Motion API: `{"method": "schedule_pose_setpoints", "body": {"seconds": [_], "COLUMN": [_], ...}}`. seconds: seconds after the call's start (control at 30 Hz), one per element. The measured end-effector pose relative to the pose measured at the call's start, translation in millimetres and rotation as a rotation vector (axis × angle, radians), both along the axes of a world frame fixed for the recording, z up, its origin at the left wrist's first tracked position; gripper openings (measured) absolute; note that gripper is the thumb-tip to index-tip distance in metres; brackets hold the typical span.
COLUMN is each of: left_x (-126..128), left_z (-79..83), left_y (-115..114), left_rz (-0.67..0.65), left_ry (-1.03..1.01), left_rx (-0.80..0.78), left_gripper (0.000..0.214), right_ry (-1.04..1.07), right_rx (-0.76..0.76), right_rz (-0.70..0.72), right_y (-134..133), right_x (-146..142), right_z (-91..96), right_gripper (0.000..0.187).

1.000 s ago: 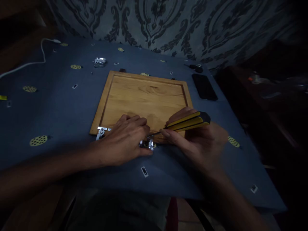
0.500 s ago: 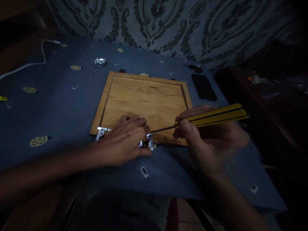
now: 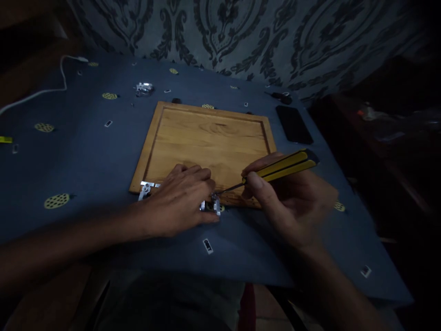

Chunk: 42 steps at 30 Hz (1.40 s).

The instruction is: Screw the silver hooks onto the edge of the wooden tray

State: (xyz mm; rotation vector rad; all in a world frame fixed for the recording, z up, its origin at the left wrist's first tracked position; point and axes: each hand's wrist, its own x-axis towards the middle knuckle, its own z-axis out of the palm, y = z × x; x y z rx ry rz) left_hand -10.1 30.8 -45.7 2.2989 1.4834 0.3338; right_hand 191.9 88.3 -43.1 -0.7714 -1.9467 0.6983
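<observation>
A wooden cabinet door panel (image 3: 210,142) lies on the table, its framed face up. At its near edge my left hand (image 3: 184,197) is closed on a metal hinge (image 3: 211,207), with the thumb below and the fingers bent over the wood. Part of that hinge is covered by my fingers. My right hand (image 3: 292,197) grips a yellow and black screwdriver (image 3: 287,166), slanted down to the left. Its tip meets or nearly meets the hinge. To the left of my left hand, another metal hinge (image 3: 146,189) sits at the panel's near left corner.
More shiny metal hardware (image 3: 144,89) lies behind the panel at the left. A black phone (image 3: 294,124) and keys (image 3: 281,97) are at the right back. A white cable (image 3: 64,76) crosses the far left, and a patterned wall covering (image 3: 227,37) rises behind the table (image 3: 103,156).
My right hand has come slightly left, and the screwdriver has turned so its handle points more toward me. The tip sits lower at the hinge. My left hand stays in place.
</observation>
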Motion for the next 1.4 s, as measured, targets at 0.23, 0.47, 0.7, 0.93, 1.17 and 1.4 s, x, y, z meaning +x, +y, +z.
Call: {"method": "schedule_pose_setpoints", "body": {"seconds": [0.23, 0.47, 0.7, 0.93, 1.17, 1.4], "left_x": [1.9, 1.6, 2.4, 2.6, 2.7, 2.7], "left_z": [0.8, 1.9, 4.5, 3.9, 3.3, 4.5], "left_y": [0.5, 1.1, 2.0, 2.3, 1.7, 1.6], "left_rz": [0.009, 0.005, -0.004, 0.001, 0.0, -0.001], "left_ry": [0.009, 0.008, 0.021, 0.026, 0.024, 0.017], "left_rx": [-0.026, -0.014, -0.039, -0.034, -0.027, -0.056], "left_gripper": [0.032, 0.031, 0.032, 0.032, 0.031, 0.031], "right_ry": [0.004, -0.053, -0.037, -0.044, -0.074, 0.041], "right_rx": [-0.001, 0.061, 0.133, 0.165, 0.12, -0.104], "right_rz": [0.0, 0.005, 0.099, 0.147, 0.056, 0.084], "right_y": [0.0, 1.6, 4.0, 5.0, 3.5, -2.8], "right_x": [-2.0, -1.8, -3.0, -3.8, -4.8, -9.3], "right_z": [-1.4, 0.2, -2.3, -3.1, -3.8, 3.9], "right_gripper": [0.002, 0.006, 0.008, 0.009, 0.02, 0.013]}}
